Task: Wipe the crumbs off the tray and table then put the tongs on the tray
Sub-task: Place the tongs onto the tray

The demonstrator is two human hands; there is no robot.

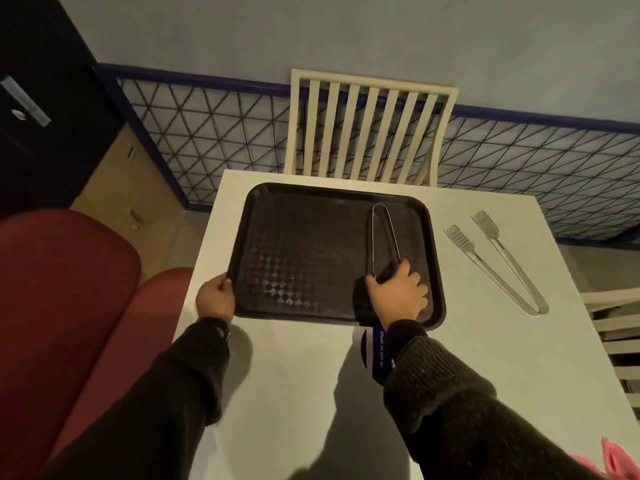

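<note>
The person is wearing dark long sleeves: the left sleeve smooth, the right sleeve showing a chunky ribbed knit.

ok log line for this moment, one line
left hand: grips dark brown plastic tray edge | right hand: setting black-tipped metal tongs on tray | silver metal tongs: on white table

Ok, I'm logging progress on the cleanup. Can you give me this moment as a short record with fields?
tray: dark tray on white table
left hand: left hand grips tray's near left edge
right hand: right hand on the tray, holding the black-tipped tongs
other tongs: silver tongs lie on the table, right of tray
cloth: pink cloth at table's near right edge
</note>
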